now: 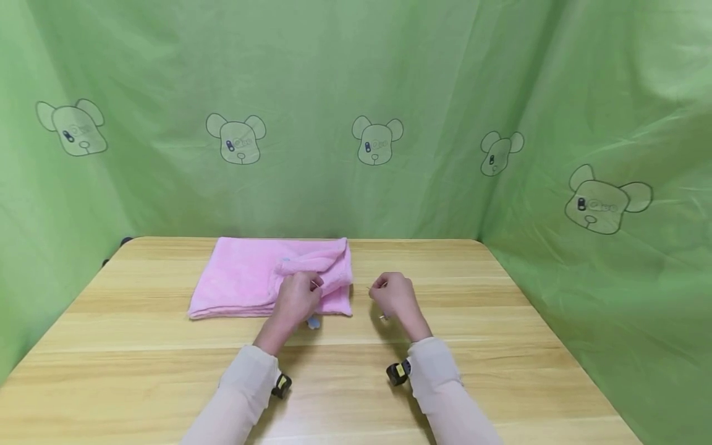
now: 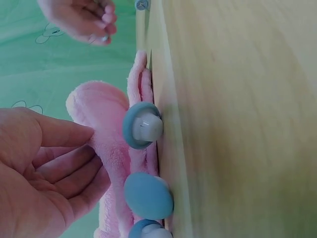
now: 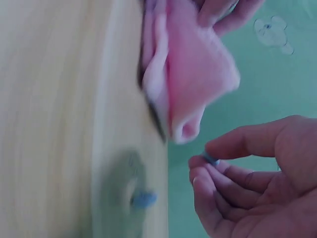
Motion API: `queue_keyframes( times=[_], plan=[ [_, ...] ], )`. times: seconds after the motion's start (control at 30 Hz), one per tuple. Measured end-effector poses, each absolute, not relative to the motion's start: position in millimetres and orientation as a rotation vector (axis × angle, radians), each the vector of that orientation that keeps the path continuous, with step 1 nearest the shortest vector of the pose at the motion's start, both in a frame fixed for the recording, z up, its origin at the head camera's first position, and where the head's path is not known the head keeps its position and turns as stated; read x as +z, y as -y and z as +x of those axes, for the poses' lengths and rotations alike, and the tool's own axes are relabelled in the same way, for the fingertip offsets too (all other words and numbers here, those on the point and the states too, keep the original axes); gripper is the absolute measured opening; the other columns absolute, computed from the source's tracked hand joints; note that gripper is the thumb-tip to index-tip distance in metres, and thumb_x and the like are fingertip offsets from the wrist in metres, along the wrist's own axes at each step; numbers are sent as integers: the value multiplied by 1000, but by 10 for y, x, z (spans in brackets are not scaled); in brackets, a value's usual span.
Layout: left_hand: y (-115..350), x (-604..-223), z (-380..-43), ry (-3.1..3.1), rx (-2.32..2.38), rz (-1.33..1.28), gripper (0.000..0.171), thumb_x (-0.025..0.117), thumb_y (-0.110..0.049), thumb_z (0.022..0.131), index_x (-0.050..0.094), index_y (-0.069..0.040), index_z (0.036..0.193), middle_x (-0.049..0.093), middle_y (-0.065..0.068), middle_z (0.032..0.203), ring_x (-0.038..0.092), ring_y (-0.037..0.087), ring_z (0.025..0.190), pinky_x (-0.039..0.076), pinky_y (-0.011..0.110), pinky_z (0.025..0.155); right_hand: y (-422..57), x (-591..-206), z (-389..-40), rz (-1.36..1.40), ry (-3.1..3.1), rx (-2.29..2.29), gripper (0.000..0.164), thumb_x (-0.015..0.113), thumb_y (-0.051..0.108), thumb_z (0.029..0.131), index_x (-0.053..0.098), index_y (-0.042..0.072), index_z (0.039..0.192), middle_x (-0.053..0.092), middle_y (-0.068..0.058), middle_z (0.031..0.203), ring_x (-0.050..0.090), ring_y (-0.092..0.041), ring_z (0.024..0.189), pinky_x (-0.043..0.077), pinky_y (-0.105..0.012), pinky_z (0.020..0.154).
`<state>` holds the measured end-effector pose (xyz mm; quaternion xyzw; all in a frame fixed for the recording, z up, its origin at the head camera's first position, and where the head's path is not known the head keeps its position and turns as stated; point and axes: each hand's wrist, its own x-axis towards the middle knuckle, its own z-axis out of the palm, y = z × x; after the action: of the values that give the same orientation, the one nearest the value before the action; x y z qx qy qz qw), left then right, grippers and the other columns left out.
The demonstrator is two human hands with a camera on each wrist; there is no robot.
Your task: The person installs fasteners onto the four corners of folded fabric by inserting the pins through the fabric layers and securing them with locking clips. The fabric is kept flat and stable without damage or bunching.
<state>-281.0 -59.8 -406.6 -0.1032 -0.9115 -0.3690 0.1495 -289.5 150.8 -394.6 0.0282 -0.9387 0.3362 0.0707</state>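
Observation:
A folded pink plush towel (image 1: 239, 272) lies at the back of the table, its right part bunched and turned up. My left hand (image 1: 297, 298) pinches an edge of it between thumb and fingers. To the right, apart from the towel, my right hand (image 1: 394, 295) is raised over the table. Its thumb and fingertips pinch a small blue-grey piece (image 3: 211, 158), mostly covered by the fingers. Several blue mushroom-shaped fasteners (image 2: 148, 196) with whitish, clear stems appear beside the towel in the left wrist view. Another small blue piece (image 3: 144, 199) lies on the wood below my right hand.
The wooden table (image 1: 345, 383) has green curtains (image 1: 311, 80) with bear-head prints behind it and along its sides. A small camera is strapped to each wrist. A tiny blue spot (image 1: 286, 259) shows on the towel.

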Motion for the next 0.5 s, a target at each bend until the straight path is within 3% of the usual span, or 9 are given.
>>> queue_keyframes(
  times=[0.3, 0.5],
  plan=[
    [625, -4042, -2824, 2617, -1073, -331, 16, 65, 4, 79, 73, -2, 91, 72, 8, 79, 66, 17, 69, 56, 35, 65, -1237, -3980, -2914, 168, 2770, 1399, 10, 68, 11, 84, 74, 4, 81, 70, -6, 70, 62, -14, 60, 51, -24, 58],
    [664, -4001, -2833, 2645, -1143, -286, 20, 65, 4, 79, 72, -3, 96, 71, 9, 78, 62, 16, 62, 55, 33, 59, -1180, -3966, -2902, 75, 2653, 1722, 14, 69, 12, 86, 74, -1, 87, 71, -10, 76, 66, -21, 69, 59, -35, 69]
  ],
)
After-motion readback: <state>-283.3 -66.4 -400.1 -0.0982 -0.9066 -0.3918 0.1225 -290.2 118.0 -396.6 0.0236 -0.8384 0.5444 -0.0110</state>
